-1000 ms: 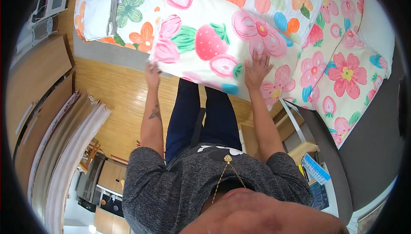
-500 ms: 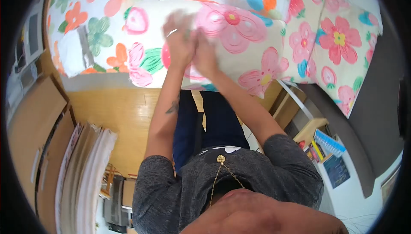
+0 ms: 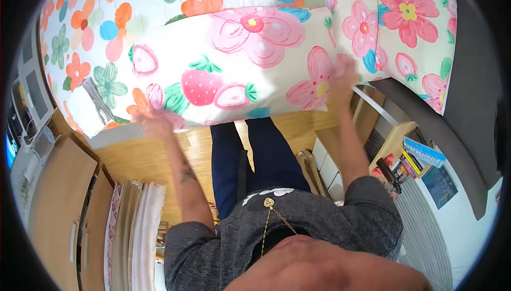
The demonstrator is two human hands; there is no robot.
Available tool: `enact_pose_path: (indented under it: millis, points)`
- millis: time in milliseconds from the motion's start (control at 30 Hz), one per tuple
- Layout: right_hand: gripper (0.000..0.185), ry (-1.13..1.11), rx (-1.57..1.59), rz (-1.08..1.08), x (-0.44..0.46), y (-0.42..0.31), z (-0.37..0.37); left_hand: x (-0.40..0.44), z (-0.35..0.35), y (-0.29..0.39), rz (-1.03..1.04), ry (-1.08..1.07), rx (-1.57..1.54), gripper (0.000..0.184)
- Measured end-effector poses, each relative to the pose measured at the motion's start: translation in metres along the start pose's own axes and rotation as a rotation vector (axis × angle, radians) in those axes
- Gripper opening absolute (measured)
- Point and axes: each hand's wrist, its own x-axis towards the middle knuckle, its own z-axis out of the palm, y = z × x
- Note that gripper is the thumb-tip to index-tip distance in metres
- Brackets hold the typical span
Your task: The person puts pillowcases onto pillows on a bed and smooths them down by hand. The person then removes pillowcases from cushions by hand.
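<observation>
A pillow [image 3: 175,86] in a cream case printed with strawberries and pink flowers lies along the near edge of the bed. Close to its lower left corner is my left hand [image 3: 154,123], its fingers smeared by motion. On the other side, my right hand [image 3: 343,75] is beside the pillow's right end and is blurred too. Whether either hand grips the case or only touches it, I cannot tell. Beneath the pillow spreads a white bedsheet [image 3: 165,6] with orange, green and blue flowers.
Matching strawberry-print fabric [image 3: 407,41] covers the right side, next to a dark grey headboard [image 3: 468,62]. A folded white and grey cloth [image 3: 90,107] lies at the left bed edge. Wooden cabinets [image 3: 58,200] stand lower left; a shelf with books [image 3: 410,163] is at right.
My hands were together on the middle of the pillow and have parted to its left and right ends. The pillow's strawberry print is now uncovered. The view has shifted slightly.
</observation>
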Motion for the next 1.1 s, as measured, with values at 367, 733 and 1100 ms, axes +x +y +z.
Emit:
enact_pose_path:
  millis: [367, 733, 1100]
  points:
    - [0.031, -0.310, 0.143, 0.194, -0.054, 0.051, 0.027, 0.040, -0.043, -0.165, 0.624, -0.626, 1.211, 0.047]
    - [0.045, -0.440, 1.002, 0.581, 0.067, 0.017, 0.044, 0.158, 0.044, -0.007, 0.148, -0.526, -0.243, 0.055]
    - [0.044, -0.264, 1.781, 0.310, 0.101, 0.020, -0.173, 0.111, -0.210, 0.061, 0.130, -0.770, -1.077, 0.050]
